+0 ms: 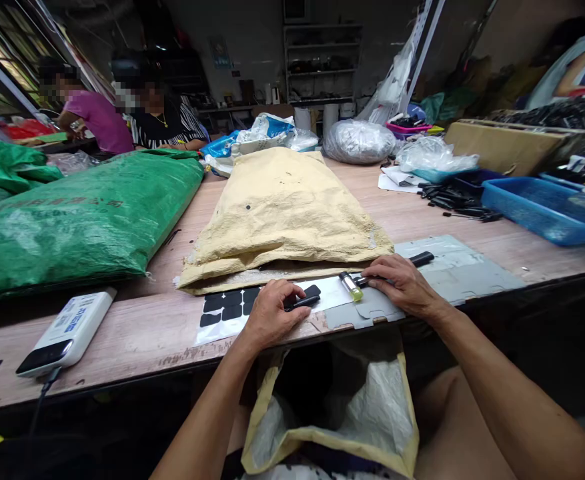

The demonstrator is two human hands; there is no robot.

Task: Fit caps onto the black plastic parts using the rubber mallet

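Note:
My left hand (275, 313) is closed around a short black tube-like piece (304, 303), its fingers curled over a white sheet of black stickers (222, 308) at the table's front edge. To its right, my right hand (399, 285) grips the black handle of a small hammer-like tool (351, 287). The tool's head looks shiny, with a yellow-green end, and lies between the two hands. The handle's far end sticks out past my right knuckles. Beneath that hand is a grey plastic sheet (462, 267). My fingers partly hide both held things.
A large cream sack (292, 207) lies right behind my hands. Left are a green sack (87, 213) and a white power bank (67, 333) with a cable. A blue basket (547, 210) and black parts (457, 200) stand right. An open bag (332, 433) hangs below. People sit beyond.

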